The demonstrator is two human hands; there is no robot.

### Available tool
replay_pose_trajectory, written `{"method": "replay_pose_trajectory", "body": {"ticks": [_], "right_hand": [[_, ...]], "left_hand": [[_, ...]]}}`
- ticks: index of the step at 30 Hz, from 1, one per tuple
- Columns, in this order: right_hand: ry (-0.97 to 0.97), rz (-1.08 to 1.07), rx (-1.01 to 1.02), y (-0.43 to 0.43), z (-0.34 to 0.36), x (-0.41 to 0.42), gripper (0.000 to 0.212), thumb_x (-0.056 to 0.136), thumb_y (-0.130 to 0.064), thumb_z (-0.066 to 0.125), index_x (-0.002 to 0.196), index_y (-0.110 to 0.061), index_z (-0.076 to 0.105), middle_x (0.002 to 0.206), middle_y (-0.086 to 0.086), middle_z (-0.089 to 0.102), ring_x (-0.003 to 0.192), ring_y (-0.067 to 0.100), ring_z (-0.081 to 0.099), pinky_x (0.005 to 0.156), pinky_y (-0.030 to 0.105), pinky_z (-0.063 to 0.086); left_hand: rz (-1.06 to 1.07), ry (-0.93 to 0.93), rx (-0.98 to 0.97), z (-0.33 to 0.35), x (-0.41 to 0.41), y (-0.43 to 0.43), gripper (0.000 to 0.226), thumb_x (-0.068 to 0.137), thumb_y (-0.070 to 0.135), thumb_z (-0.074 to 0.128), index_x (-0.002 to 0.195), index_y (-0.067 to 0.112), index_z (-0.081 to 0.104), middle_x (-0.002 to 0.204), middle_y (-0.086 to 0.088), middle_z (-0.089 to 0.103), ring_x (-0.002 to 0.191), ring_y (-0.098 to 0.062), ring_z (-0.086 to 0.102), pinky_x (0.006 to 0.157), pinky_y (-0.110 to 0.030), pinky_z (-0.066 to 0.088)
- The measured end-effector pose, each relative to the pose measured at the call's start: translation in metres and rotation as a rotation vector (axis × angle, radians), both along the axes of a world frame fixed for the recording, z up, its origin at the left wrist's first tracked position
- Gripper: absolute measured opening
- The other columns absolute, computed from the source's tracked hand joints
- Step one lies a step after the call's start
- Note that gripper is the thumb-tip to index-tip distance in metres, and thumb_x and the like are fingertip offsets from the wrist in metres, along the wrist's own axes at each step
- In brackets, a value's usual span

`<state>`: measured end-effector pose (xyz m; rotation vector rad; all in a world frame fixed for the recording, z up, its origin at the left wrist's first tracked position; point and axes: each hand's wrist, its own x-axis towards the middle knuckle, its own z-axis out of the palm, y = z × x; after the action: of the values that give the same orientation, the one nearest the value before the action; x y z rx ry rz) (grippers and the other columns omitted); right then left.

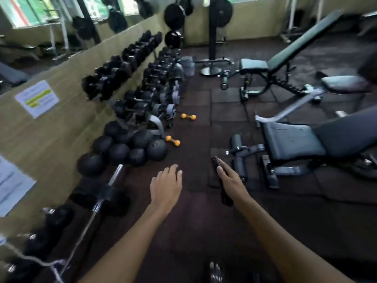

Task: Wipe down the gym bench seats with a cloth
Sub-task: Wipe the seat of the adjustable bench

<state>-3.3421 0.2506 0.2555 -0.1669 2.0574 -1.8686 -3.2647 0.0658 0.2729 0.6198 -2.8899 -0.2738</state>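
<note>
Right hand holds dark cloth, low over floor. Left hand loose, empty. Nearest bench ahead right, untouched. Judged step: approach. Spread cloth flat, wipe seat end to end with overlapping passes.

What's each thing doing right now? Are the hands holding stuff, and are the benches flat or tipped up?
left hand: open, holding nothing.
right hand: holds the dark cloth.
dark cloth: in the right hand, touching no bench.
nearest bench: backrest tipped up, pale specks on seat.
far bench: backrest tipped up steeply.
orange dumbbells: both lying on the floor.
barbell: lying on the floor by the wall.
</note>
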Motion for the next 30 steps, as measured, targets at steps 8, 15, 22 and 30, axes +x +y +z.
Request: {"method": "replay_pose_trajectory", "body": {"ticks": [8,15,22,30], "right_hand": [[-0.019,-0.389,0.039,0.090,-0.018,-0.158,0.040,0.103,-0.025,0.048,0.142,-0.023,0.051,0.135,-0.013,0.051,0.127,0.003,0.044,0.105,0.020,0.033],[-0.037,-0.597,0.080,0.172,-0.024,-0.256,0.041,0.102,-0.029,0.047,0.144,-0.026,0.049,0.143,-0.011,0.051,0.134,0.007,0.043,0.114,0.028,0.033],[-0.088,-0.788,0.116,0.255,-0.045,-0.354,0.042,0.103,-0.029,0.047,0.144,-0.025,0.048,0.146,-0.009,0.049,0.137,0.012,0.042,0.111,0.027,0.033],[-0.171,-0.833,0.206,0.343,-0.068,-0.488,0.045,0.102,-0.037,0.045,0.147,-0.029,0.044,0.152,-0.009,0.043,0.141,0.013,0.037,0.118,0.035,0.030]], "left_hand": [[-0.373,-0.006,0.002,-0.016,-0.223,0.085,0.040,0.102,0.040,0.038,0.135,0.023,0.054,0.123,0.000,0.066,0.110,-0.021,0.062,0.090,-0.037,0.047],[-0.633,-0.017,0.033,-0.020,-0.370,0.178,0.038,0.102,0.041,0.037,0.130,0.024,0.056,0.117,0.001,0.068,0.106,-0.020,0.064,0.089,-0.038,0.049],[-0.844,-0.075,0.067,-0.044,-0.497,0.271,0.037,0.103,0.039,0.036,0.130,0.022,0.054,0.119,-0.001,0.066,0.107,-0.024,0.062,0.089,-0.040,0.048],[-0.932,-0.136,0.115,-0.072,-0.645,0.370,0.031,0.103,0.036,0.036,0.118,0.019,0.057,0.113,-0.002,0.066,0.105,-0.027,0.060,0.083,-0.040,0.046]]}}
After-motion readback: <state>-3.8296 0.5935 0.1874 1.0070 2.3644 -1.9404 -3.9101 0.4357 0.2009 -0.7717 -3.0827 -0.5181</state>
